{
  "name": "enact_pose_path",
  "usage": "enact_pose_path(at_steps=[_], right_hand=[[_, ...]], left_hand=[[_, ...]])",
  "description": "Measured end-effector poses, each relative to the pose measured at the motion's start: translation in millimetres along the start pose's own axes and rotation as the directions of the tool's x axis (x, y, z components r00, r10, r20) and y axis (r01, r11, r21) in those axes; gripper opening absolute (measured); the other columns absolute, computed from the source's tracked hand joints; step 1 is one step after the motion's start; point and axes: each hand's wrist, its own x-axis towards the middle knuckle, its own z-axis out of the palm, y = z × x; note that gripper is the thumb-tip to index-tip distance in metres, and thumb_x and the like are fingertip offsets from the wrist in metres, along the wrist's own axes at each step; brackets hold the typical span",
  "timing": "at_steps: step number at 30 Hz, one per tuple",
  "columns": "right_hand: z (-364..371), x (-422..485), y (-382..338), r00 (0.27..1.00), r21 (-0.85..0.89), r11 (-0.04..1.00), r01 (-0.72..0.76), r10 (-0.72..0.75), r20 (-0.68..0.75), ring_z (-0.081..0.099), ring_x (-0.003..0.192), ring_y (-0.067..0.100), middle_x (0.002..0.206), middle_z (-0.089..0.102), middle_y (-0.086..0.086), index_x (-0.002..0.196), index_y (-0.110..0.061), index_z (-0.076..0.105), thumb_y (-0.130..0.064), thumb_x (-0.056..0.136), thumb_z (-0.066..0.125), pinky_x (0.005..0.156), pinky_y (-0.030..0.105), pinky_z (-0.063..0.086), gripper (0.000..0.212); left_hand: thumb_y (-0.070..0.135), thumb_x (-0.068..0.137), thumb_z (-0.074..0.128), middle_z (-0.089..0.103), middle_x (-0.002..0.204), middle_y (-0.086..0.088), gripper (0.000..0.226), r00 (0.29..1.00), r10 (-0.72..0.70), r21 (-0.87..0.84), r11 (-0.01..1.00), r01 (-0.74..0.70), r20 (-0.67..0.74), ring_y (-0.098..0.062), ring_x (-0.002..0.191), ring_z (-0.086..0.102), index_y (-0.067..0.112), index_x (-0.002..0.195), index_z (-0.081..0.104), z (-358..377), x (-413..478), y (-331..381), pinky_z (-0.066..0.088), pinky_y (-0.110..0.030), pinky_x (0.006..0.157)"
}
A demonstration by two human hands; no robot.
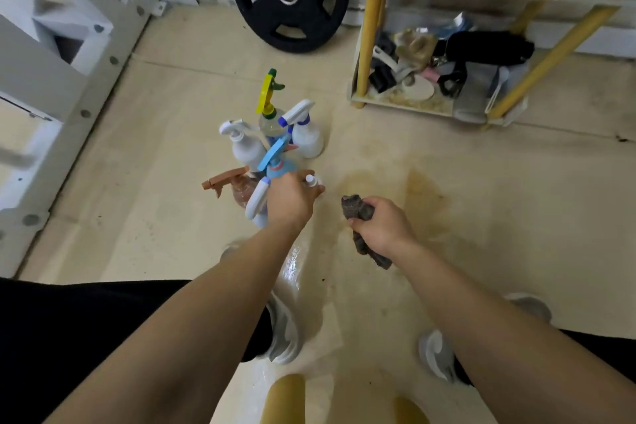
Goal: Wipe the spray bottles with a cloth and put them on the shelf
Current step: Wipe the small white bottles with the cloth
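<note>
Stained beige floor is seen from above. The left hand is closed over the head of the nearest spray bottle, a white-and-blue one standing upright; its body is mostly hidden. The right hand is clenched around a bunched dark cloth, held just right of that bottle and apart from it. The other bottles are clustered upright just beyond the left hand. The shelf stands far right, nearer the cloth hand. A short leftward move of the cloth is judged to be all that wiping requires.
</note>
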Motion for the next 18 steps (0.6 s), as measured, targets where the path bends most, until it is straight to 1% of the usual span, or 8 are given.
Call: enact_pose_path(at_steps=[2,4,7,9,11,14,16,18], right_hand=[[9.4,7.3,5.2,1.000,0.013,1.000,-0.017,0.017,0.010,0.070,0.079,0.027,0.080,0.073,0.003,0.093,-0.020,0.068,-0.020,0.090,0.069,0.079,0.042,0.059,0.003],[16.7,19.3,9.5,1.000,0.011,1.000,-0.028,0.028,0.009,0.070,0.078,0.025,0.080,0.073,0.001,0.095,-0.022,0.068,-0.021,0.091,0.067,0.076,0.041,0.059,0.005],[22.7,32.7,13.5,0.999,-0.002,0.999,-0.034,0.034,-0.001,0.068,0.077,0.021,0.083,0.071,-0.002,0.099,-0.022,0.067,-0.023,0.092,0.066,0.072,0.035,0.057,0.007],[26.2,38.6,16.3,0.999,0.007,0.999,-0.041,0.041,0.001,0.067,0.077,0.019,0.084,0.071,-0.002,0.100,-0.021,0.067,-0.022,0.092,0.066,0.068,0.031,0.053,0.008],[29.4,40.9,19.0,0.999,0.022,0.999,-0.041,0.041,0.008,0.068,0.077,0.020,0.084,0.071,-0.001,0.100,-0.021,0.066,-0.021,0.092,0.066,0.068,0.031,0.054,0.008],[31.5,39.8,20.4,0.999,0.034,0.999,-0.031,0.030,0.019,0.069,0.073,0.020,0.082,0.072,0.001,0.099,-0.020,0.065,-0.020,0.093,0.065,0.068,0.033,0.056,0.006],[29.7,36.4,19.2,0.999,0.040,0.999,-0.020,0.019,0.025,0.069,0.072,0.019,0.081,0.072,0.001,0.099,-0.020,0.065,-0.020,0.093,0.064,0.068,0.033,0.057,0.006],[25.7,31.1,16.6,1.000,0.039,0.999,-0.008,0.007,0.017,0.069,0.074,0.020,0.081,0.072,0.000,0.098,-0.021,0.065,-0.022,0.093,0.064,0.070,0.035,0.058,0.005]], left_hand=[[0.025,0.089,0.069,0.062,0.070,-0.005,0.016,1.000,0.003,0.033,0.999,-0.003,0.007,-0.026,0.070,0.057,0.015,0.078,0.066,9.6,13.3,-5.1,0.043,-0.036,0.061],[0.022,0.090,0.069,0.067,0.078,-0.009,0.013,1.000,-0.004,0.047,0.999,0.004,-0.002,-0.027,0.077,0.060,0.011,0.084,0.069,20.0,28.6,-7.6,0.048,-0.038,0.068],[0.018,0.091,0.066,0.069,0.088,-0.013,0.010,0.999,-0.032,0.086,0.996,0.032,-0.009,-0.032,0.087,0.064,0.009,0.093,0.070,31.2,45.2,-11.2,0.052,-0.042,0.077],[0.018,0.093,0.064,0.070,0.096,-0.014,0.015,0.999,-0.041,0.125,0.991,0.042,-0.005,-0.033,0.092,0.064,0.010,0.104,0.071,36.8,51.0,-16.3,0.055,-0.045,0.084],[0.017,0.094,0.062,0.070,0.101,-0.013,0.019,0.999,-0.050,0.139,0.989,0.050,0.000,-0.033,0.095,0.064,0.012,0.111,0.070,40.5,52.3,-23.9,0.055,-0.043,0.085],[0.016,0.096,0.060,0.070,0.105,-0.013,0.020,0.998,-0.057,0.134,0.989,0.054,0.012,-0.032,0.098,0.064,0.012,0.114,0.069,41.7,51.2,-31.3,0.051,-0.036,0.080],[0.017,0.097,0.061,0.069,0.108,-0.013,0.023,0.998,-0.052,0.155,0.987,0.045,0.041,-0.033,0.102,0.064,0.012,0.118,0.067,39.6,50.5,-30.7,0.054,-0.039,0.085],[0.019,0.096,0.064,0.067,0.119,-0.012,0.035,0.996,-0.056,0.195,0.980,0.041,0.070,-0.034,0.110,0.062,0.014,0.130,0.062,34.7,47.3,-27.4,0.054,-0.042,0.091]])
